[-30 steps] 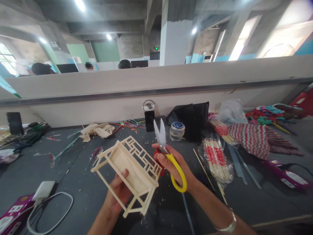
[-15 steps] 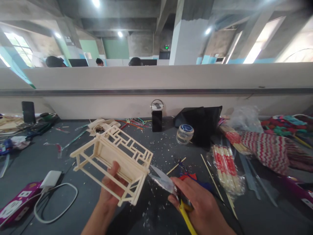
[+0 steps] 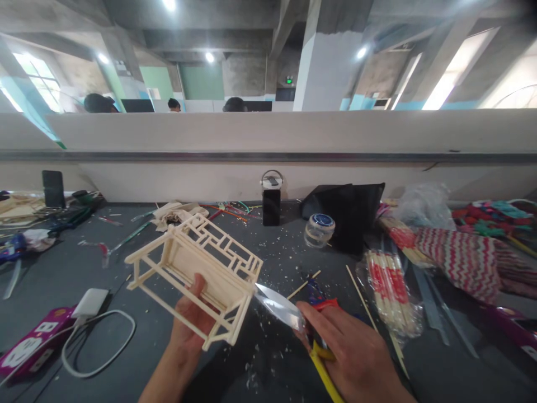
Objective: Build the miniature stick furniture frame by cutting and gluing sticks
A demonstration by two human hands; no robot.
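One latticed wooden furniture model [image 3: 216, 282], gripped in the left hand [image 3: 188, 313], is forward-left of the right hand [image 3: 352, 347] — long axis sloping toward it — and the yellow-handled scissors [image 3: 281, 309] gripped there point at the model's nearer end.

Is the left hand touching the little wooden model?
Touching. The head view shows the left hand holding the wooden model from below, thumb resting on it.

My frame [image 3: 184, 260]: pale cream | my scissors [image 3: 283, 312]: silver and yellow | my worktop [image 3: 96, 274]: dark grey | knit [image 3: 459, 254]: zigzag stripes in red, pink and off-white | sticks [image 3: 386, 291]: cream, banded red | jar [image 3: 319, 235]: clear, blue lid [image 3: 321, 220] | power strip [image 3: 41, 338]: purple and white | charger [image 3: 90, 303]: white
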